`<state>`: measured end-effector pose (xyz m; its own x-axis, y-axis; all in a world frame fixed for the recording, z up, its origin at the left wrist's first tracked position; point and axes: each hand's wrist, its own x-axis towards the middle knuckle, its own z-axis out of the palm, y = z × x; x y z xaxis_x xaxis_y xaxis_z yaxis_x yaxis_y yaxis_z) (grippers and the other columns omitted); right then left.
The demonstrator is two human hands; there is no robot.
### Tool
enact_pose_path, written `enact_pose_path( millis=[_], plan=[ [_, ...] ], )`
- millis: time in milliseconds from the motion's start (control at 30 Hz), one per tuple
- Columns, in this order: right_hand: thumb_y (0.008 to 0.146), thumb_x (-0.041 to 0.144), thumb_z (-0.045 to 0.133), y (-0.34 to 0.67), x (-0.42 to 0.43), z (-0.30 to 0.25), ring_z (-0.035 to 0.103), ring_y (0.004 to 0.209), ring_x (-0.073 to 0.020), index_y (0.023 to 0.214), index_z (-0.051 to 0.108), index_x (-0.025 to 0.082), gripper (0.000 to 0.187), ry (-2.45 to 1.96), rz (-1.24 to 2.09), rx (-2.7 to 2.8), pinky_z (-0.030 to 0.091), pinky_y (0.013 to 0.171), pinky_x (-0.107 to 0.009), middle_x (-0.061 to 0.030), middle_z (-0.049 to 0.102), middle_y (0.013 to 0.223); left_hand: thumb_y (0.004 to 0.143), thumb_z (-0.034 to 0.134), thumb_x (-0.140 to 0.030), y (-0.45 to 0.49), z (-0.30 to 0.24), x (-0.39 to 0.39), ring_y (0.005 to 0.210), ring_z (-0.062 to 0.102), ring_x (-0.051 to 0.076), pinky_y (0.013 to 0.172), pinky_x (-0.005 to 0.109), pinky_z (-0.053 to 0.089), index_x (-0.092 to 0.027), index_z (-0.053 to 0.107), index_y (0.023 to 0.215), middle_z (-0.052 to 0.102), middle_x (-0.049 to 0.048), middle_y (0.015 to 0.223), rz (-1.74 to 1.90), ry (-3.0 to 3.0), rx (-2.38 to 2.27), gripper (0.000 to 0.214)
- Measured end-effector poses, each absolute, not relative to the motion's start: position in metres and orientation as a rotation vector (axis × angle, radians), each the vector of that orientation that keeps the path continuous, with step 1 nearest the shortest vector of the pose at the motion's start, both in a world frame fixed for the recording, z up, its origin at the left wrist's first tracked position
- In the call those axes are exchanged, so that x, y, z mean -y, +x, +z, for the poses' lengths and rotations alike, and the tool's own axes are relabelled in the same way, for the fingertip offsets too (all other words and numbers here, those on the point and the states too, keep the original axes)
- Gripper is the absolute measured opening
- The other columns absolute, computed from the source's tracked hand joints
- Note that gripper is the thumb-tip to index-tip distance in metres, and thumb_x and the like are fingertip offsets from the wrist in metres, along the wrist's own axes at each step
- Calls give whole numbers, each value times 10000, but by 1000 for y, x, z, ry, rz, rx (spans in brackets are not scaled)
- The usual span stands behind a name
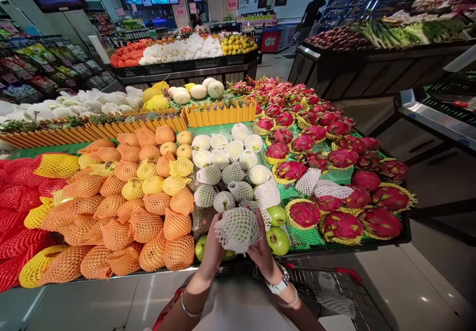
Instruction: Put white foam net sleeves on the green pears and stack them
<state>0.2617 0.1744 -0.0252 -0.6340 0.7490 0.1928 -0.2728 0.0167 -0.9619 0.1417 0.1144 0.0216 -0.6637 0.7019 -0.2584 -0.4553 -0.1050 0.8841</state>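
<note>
Between both hands I hold a guava in a white foam net (pixel 238 230), above the front edge of the display. My left hand (pixel 212 247) grips its left side and my right hand (pixel 262 246) its right side. Pale green skin shows through the mesh. Bare green guavas (pixel 277 241) lie just right of my right hand, and another is partly hidden beside my left hand. Behind the held fruit are several more guavas in white nets (pixel 234 150). An empty-looking white foam net (pixel 267 193) rests among them.
Orange-netted fruit (pixel 148 222) fills the left, with red-netted fruit (pixel 18 212) beyond. Dragon fruit (pixel 340 227) covers the right side. A low yellow picket fence (pixel 219 114) crosses the back. A shopping cart (pixel 348 274) stands at lower right. A person (pixel 311 14) is far off.
</note>
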Motion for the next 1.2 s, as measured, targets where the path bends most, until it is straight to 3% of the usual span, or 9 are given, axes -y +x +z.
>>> enact_pose_path(
  millis=[200, 367, 567, 733, 833, 1000, 1200],
  plan=[
    [782, 75, 563, 257, -176, -29, 234, 1523, -245, 1574, 163, 328, 923, -527, 1620, 1634, 375, 1187, -423, -23, 249, 1659, 663, 798, -446, 133, 21, -112, 670, 524, 143, 659, 261, 438, -206, 556, 738, 570, -23, 714, 1867, 199, -1286, 349],
    [724, 38, 544, 257, -177, -34, 253, 1517, -234, 1556, 234, 314, 930, -542, 1756, 1598, 390, 1164, -431, -52, 259, 1655, 690, 794, -425, 127, 17, -108, 667, 503, 135, 684, 261, 433, -209, 541, 733, 554, -31, 716, 1884, 242, -1298, 335],
    [728, 150, 722, 257, -178, -28, 344, 1484, -257, 1510, 341, 390, 903, -521, 2088, 1232, 391, 1160, -436, 1, 300, 1643, 664, 811, -488, 122, 9, -113, 735, 566, 155, 705, 262, 459, -222, 563, 825, 593, -18, 785, 1937, 159, -1344, 397],
    [779, 402, 744, 259, -181, -13, 508, 1364, -324, 1468, 393, 450, 774, -416, 2551, 889, 545, 979, -542, -5, 472, 1546, 747, 742, -538, 119, 11, -113, 804, 587, 192, 706, 277, 480, -247, 572, 834, 593, 18, 855, 2015, 115, -1470, 348],
    [749, 500, 780, 256, -179, -13, 564, 1298, -327, 1449, 424, 444, 787, -460, 2466, 835, 585, 927, -527, -24, 512, 1508, 750, 744, -573, 119, 17, -115, 780, 562, 176, 689, 259, 471, -249, 582, 885, 569, 2, 840, 2007, 220, -1500, 386],
    [814, 522, 728, 248, -179, -26, 548, 1326, -259, 1430, 471, 402, 678, -517, 2280, 784, 519, 1065, -457, -30, 594, 1424, 718, 784, -554, 117, 23, -123, 695, 496, 140, 668, 239, 435, -217, 607, 877, 525, -34, 741, 1906, 420, -1464, 413],
    [748, 615, 744, 250, -180, -48, 631, 1224, -270, 1298, 606, 355, 623, -668, 2266, 712, 536, 1047, -495, -41, 703, 1277, 758, 744, -547, 112, 14, -130, 753, 500, 158, 735, 263, 421, -208, 632, 803, 531, -15, 765, 1876, 574, -1528, 359]
  ],
)
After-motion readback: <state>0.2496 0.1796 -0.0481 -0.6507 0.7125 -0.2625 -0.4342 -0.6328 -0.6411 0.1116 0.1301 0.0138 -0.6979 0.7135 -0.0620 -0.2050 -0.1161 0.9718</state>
